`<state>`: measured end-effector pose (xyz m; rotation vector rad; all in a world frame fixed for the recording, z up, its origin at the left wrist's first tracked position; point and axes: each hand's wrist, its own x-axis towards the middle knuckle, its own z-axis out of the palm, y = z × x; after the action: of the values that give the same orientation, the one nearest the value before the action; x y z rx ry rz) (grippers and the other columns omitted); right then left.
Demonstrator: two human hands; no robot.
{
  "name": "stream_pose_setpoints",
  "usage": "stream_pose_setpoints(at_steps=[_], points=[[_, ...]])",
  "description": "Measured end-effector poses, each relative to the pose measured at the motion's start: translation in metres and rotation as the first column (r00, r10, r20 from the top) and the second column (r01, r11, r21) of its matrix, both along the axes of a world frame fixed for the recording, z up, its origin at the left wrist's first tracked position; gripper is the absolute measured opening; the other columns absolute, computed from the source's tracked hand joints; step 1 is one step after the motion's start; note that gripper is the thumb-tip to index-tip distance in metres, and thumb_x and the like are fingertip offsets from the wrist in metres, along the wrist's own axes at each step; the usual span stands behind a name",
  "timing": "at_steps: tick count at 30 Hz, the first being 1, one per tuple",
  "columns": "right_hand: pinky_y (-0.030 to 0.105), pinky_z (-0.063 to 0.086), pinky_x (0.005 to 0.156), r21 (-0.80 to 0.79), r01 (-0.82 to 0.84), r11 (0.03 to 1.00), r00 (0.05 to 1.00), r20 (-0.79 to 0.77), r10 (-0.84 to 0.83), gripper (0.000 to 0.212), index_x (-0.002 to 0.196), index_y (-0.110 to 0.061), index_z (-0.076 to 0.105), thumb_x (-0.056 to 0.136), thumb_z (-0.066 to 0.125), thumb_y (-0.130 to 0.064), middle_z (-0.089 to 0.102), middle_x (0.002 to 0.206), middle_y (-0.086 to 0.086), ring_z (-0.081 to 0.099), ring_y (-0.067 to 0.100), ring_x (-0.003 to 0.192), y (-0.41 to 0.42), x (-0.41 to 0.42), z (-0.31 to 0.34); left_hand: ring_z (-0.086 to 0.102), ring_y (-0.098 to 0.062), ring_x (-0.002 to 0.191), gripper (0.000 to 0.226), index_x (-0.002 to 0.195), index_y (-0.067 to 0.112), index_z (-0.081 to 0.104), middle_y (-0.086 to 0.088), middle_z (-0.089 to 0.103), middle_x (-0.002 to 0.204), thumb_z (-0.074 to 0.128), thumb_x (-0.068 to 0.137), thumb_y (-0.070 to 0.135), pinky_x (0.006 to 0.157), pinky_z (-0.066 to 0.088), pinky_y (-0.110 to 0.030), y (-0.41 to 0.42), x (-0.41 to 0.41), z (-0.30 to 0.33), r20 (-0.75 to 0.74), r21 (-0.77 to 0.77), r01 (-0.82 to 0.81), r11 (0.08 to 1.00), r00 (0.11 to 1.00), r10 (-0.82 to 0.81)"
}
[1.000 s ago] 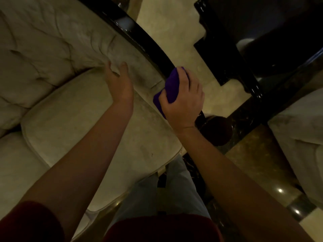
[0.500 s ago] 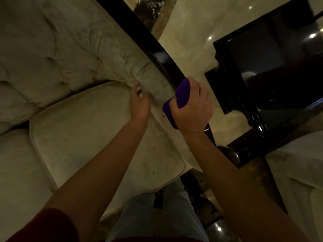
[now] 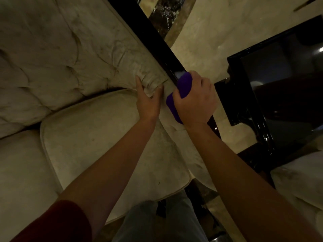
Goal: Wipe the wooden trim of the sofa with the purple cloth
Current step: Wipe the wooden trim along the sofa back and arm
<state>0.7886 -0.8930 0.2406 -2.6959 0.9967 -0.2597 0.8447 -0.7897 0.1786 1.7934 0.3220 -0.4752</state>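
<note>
Pressing purple cloth [image 3: 183,85] on wooden trim [image 3: 157,35], R hand [image 3: 194,102].

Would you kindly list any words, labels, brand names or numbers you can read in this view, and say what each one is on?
None: no readable text shows anywhere in this view.
purple cloth in the right hand: plain, no tag or print visible.
wooden trim: glossy dark, only reflections.
sofa upholstery, gripped by the left hand: no label visible.
black side table: bare, only glare spots.
</note>
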Motion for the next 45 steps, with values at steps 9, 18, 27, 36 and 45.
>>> stream_pose_setpoints(at_steps=[9, 18, 27, 36, 45], points=[[0.04, 0.048, 0.078, -0.051, -0.056, 0.997, 0.996, -0.076, 0.052, 0.064, 0.137, -0.019, 0.055, 0.085, 0.064, -0.055, 0.064, 0.117, 0.009, 0.061, 0.028, 0.101, 0.0, 0.035, -0.004, 0.059, -0.003, 0.121, 0.089, 0.166, 0.023, 0.016, 0.005, 0.06, 0.143, 0.071, 0.099, 0.038, 0.099, 0.047, -0.022, 0.003, 0.0, -0.01, 0.051, 0.027, 0.018, 0.999, 0.999, -0.019], [0.042, 0.05, 0.077, -0.023, -0.124, 0.992, 0.99, -0.068, 0.122, 0.062, 0.136, -0.018, 0.054, 0.083, 0.065, -0.049, 0.064, 0.119, 0.01, 0.061, 0.029, 0.102, -0.001, 0.063, -0.007, 0.073, -0.033, 0.102, 0.082, 0.166, 0.03, 0.014, -0.023, 0.075, 0.107, 0.066, 0.102, 0.031, 0.093, 0.058, -0.043, 0.012, -0.005, -0.025, 0.035, 0.027, 0.04, 0.999, 0.999, -0.041], [0.043, 0.051, 0.075, -0.047, -0.259, 0.965, 0.965, 0.02, 0.26, 0.062, 0.135, -0.013, 0.056, 0.086, 0.063, -0.049, 0.065, 0.115, 0.012, 0.062, 0.03, 0.099, -0.002, 0.118, -0.01, 0.073, -0.021, 0.105, 0.083, 0.165, 0.036, 0.018, -0.012, 0.076, 0.111, 0.069, 0.099, 0.033, 0.098, 0.058, -0.041, 0.006, -0.007, -0.022, -0.03, 0.037, -0.026, 0.999, 0.999, 0.028], [0.043, 0.052, 0.084, -0.073, -0.386, 0.92, 0.907, 0.154, 0.393, 0.067, 0.144, -0.008, 0.053, 0.089, 0.061, -0.046, 0.063, 0.125, 0.016, 0.062, 0.033, 0.108, 0.009, 0.182, 0.002, 0.067, 0.004, 0.101, 0.084, 0.163, 0.045, 0.02, 0.004, 0.074, 0.118, 0.07, 0.095, 0.05, 0.09, 0.053, -0.015, 0.005, -0.005, -0.023, -0.049, 0.066, -0.037, 0.997, 0.998, 0.04], [0.044, 0.05, 0.088, -0.062, -0.44, 0.896, 0.87, 0.219, 0.442, 0.068, 0.146, -0.006, 0.05, 0.091, 0.059, -0.044, 0.062, 0.128, 0.018, 0.061, 0.035, 0.111, 0.014, 0.207, 0.013, 0.061, 0.011, 0.113, 0.084, 0.161, 0.04, 0.028, 0.015, 0.066, 0.128, 0.075, 0.093, 0.045, 0.104, 0.053, -0.025, 0.017, 0.006, -0.01, -0.04, 0.033, 0.012, 0.999, 0.999, -0.011]])
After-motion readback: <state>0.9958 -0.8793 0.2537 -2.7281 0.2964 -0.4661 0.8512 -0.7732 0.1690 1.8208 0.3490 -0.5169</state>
